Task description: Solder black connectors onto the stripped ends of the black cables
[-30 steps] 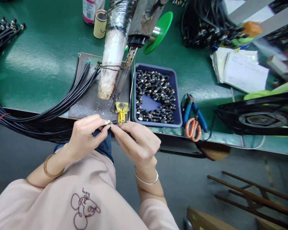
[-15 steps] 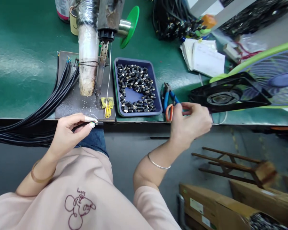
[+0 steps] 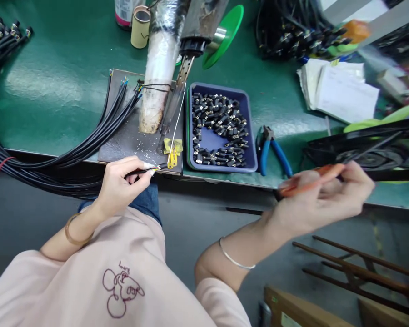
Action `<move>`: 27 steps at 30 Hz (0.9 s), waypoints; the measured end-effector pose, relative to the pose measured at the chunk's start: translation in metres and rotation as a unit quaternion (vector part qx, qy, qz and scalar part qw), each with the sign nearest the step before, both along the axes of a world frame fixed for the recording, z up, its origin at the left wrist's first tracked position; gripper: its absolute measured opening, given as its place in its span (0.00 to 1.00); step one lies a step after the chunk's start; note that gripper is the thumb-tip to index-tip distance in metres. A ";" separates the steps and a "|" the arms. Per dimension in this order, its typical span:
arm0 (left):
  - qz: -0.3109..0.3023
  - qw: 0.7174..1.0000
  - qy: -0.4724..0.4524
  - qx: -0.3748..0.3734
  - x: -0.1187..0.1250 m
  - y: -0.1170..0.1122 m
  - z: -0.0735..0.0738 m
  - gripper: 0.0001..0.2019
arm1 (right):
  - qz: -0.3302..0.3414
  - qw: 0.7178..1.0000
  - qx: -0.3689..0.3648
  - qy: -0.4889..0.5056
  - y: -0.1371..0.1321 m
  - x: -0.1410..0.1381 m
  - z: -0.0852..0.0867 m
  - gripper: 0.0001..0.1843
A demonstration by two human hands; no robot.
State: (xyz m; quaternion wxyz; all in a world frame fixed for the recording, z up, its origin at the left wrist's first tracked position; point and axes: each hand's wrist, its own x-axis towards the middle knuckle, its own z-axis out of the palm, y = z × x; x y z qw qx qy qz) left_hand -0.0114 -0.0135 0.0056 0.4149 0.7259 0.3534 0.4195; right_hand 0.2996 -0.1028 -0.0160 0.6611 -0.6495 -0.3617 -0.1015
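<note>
**Black rubbery-looking cable [image 3: 136,172] pinched in the left hand [image 3: 121,184]; orange-handled hand tool [image 3: 315,179] gripped in the right hand [image 3: 322,206]**

At nine o'clock of the view, the cable is clamped between left thumb and forefinger, tip to tip; thin coloured wires [image 3: 157,168] are bared beyond them, toward a small yellow fixture [image 3: 172,159]. Whether that is touched cannot be told. At three o'clock, the right fingers are curled around the orange handles, over the bench edge. The tool's working end is blurred, and how far it is opened cannot be told.

The glossy green bench top [image 3: 64,100] is partly covered by a flat grey board [image 3: 122,145]. Above it, toward eleven o'clock, a metal soldering iron with a perforated barrel [image 3: 185,72] and a white plastic-wrapped tube [image 3: 161,59] are aimed downward. Toward one o'clock, small black connectors [image 3: 221,119] are heaped in a blue-grey plastic tray [image 3: 209,140]. Blue-handled pliers [image 3: 281,158] are laid beside it, toward three. A bundle of black cables [image 3: 64,184] is draped at nine; white papers [image 3: 347,93] are stacked toward two.

On the grey floor, a brown wooden stool [image 3: 351,269] is seen at four and a cardboard box [image 3: 286,303] nearer five.
</note>
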 end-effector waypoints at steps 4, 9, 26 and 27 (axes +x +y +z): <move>0.030 0.996 0.037 0.080 0.004 -0.002 -0.002 0.08 | 0.225 0.949 -0.023 0.218 -0.007 -0.102 0.021 0.20; 0.044 0.987 0.066 0.138 0.007 -0.003 -0.002 0.07 | 0.467 0.679 -0.141 0.549 -0.019 -0.187 0.023 0.28; 0.046 0.975 0.096 0.197 0.008 -0.004 -0.007 0.07 | 0.460 0.636 -0.153 0.601 -0.020 -0.209 0.007 0.28; 0.047 0.974 0.100 0.197 0.008 -0.004 -0.008 0.07 | 0.455 0.641 -0.156 0.598 -0.020 -0.209 0.007 0.28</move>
